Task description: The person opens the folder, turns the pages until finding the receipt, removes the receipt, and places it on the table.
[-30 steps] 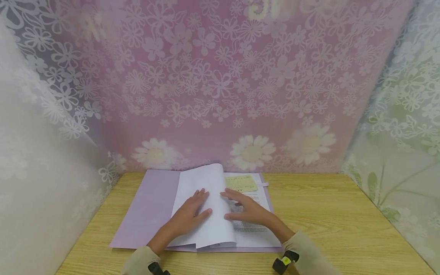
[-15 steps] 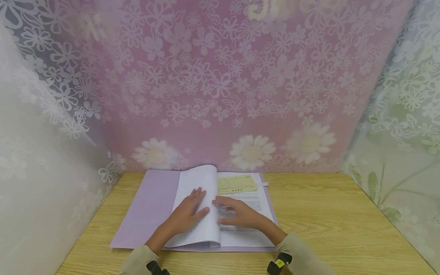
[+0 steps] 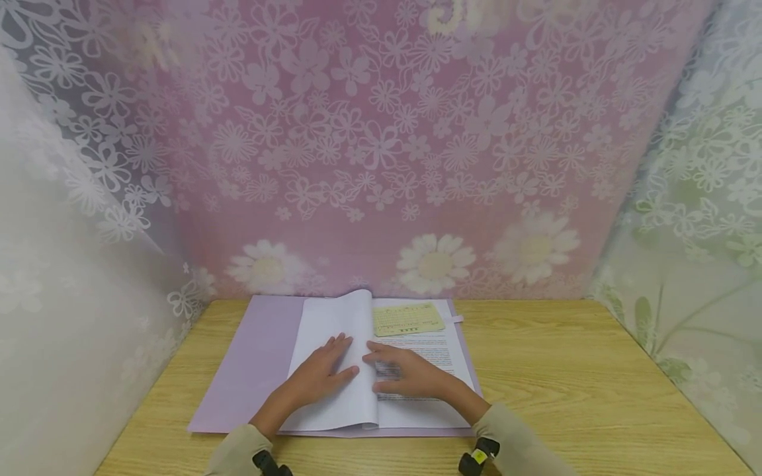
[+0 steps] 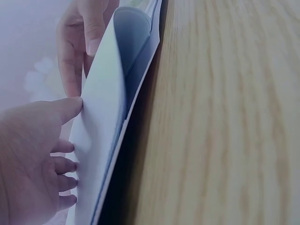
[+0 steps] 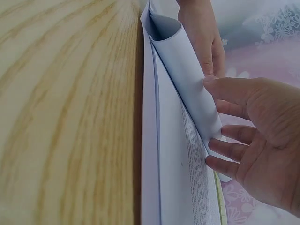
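Note:
A light purple folder (image 3: pixel 244 370) lies spread on the table with white paper sheets (image 3: pixel 333 410) in it. The upper sheets are folded over to the left, and their bend forms a rounded roll, seen end-on in the right wrist view. My left hand (image 3: pixel 318 377) rests on these turned sheets, fingers fairly straight. My right hand (image 3: pixel 413 373) touches the rolled bend with its fingertips, fingers slightly bent and spread. Under it lies a printed page (image 3: pixel 440 350). A yellow slip (image 3: pixel 407 319) lies at the top of that page.
The wooden table (image 3: pixel 571 377) reaches out to both sides of the folder. A pink floral sheet (image 3: pixel 381 165) hangs behind it, and pale floral sheets (image 3: pixel 702 264) stand at the sides. A small tab (image 3: pixel 457 318) sticks out from the folder's right edge.
The bend of the turned sheets has moved left and lies lower, baring more of the printed page and yellow slip. My right hand has shifted left with it; my left hand has barely moved.

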`<state>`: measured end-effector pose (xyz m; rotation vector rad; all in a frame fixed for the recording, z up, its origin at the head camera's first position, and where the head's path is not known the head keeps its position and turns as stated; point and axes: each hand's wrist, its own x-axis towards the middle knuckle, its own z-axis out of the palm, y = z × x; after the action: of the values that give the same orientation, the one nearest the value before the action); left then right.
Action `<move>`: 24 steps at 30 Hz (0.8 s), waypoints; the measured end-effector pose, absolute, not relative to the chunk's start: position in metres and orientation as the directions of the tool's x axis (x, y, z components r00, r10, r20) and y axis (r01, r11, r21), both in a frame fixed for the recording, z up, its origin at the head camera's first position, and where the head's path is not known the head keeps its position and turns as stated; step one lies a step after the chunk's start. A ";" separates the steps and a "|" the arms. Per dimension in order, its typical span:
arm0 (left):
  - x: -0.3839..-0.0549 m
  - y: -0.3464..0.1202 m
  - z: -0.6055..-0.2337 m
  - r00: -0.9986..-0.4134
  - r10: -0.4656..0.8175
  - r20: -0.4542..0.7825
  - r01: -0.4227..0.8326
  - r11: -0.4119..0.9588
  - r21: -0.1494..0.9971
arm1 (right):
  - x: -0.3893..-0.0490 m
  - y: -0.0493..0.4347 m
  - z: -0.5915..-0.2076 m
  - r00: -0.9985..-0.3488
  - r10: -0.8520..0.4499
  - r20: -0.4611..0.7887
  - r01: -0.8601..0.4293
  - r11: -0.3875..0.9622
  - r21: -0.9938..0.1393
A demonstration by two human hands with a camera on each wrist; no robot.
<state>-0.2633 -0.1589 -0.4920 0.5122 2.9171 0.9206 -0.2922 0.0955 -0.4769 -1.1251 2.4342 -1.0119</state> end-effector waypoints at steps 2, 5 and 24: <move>-0.264 -0.160 -0.493 -0.946 0.321 0.032 0.281 0.770 0.573 | -0.292 0.095 -0.477 -0.658 -0.752 0.043 -0.558 0.448 -0.698; -0.264 -0.161 -0.493 -0.947 0.322 -0.002 0.261 0.772 0.579 | -0.292 0.094 -0.475 -0.654 -0.756 0.038 -0.553 0.443 -0.706; -0.263 -0.159 -0.491 -0.948 0.314 -0.047 0.236 0.794 0.560 | -0.314 0.103 -0.455 -0.670 -0.739 0.075 -0.599 0.478 -0.642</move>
<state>-0.2634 -0.1593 -0.4908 0.4382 2.8442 0.8604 -0.3145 0.1034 -0.4548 -1.1547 2.5118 -0.9648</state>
